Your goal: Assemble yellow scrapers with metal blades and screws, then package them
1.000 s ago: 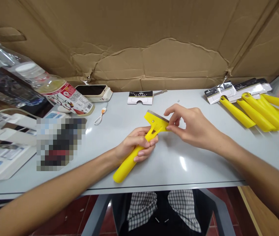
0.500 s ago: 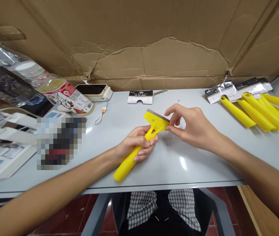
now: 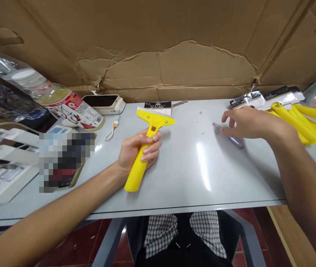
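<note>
The yellow scraper (image 3: 137,168) is in my left hand (image 3: 141,150), fingers wrapped round the neck of its handle, with the wide head pointing up and away. A screw shows at the right side of that head. My right hand (image 3: 248,122) hovers over the table on the right, fingers apart, holding nothing. Just by its fingertips lies a small screwdriver (image 3: 235,142) with a clear purplish handle and a thin metal shaft. Tiny metal screws (image 3: 201,112) lie on the table left of the screwdriver.
Several yellow handles (image 3: 305,122) with black-and-white cards lie at the back right. Behind the scraper are a card (image 3: 163,108) and a thin strip. On the left are a bottle (image 3: 74,107), a white device (image 3: 104,104), a looped cord (image 3: 111,130) and a phone (image 3: 75,178). Cardboard (image 3: 174,29) stands behind.
My right hand has left the scraper's head and moved right, beside the screwdriver, which now shows. My left hand has shifted left with the scraper and turned it more upright.
</note>
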The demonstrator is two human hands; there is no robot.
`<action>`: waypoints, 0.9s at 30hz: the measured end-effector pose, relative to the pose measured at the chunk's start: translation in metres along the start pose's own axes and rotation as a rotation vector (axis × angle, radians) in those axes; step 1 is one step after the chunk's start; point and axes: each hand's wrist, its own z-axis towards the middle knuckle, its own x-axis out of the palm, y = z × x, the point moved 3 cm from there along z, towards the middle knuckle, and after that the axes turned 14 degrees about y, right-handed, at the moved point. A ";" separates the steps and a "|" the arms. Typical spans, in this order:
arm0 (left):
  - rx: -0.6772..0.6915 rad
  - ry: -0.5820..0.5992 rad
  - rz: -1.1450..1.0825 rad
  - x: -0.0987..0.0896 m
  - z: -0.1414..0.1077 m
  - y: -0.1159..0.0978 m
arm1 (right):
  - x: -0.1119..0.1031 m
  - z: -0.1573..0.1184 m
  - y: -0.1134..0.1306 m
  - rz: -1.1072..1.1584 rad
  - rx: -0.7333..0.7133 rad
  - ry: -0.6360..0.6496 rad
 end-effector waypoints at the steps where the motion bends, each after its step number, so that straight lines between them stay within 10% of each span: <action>1: 0.018 -0.028 -0.020 0.000 0.000 -0.001 | 0.002 0.003 -0.002 -0.013 0.008 0.048; 8: -0.009 0.033 0.003 0.001 -0.001 0.001 | 0.003 0.000 0.007 0.024 0.011 0.164; 17: -0.058 0.106 0.110 0.005 -0.001 0.013 | -0.001 -0.025 0.063 0.145 -0.498 -0.083; 27: -0.076 0.135 0.185 0.007 0.000 0.021 | 0.016 -0.022 0.084 0.095 -0.593 -0.113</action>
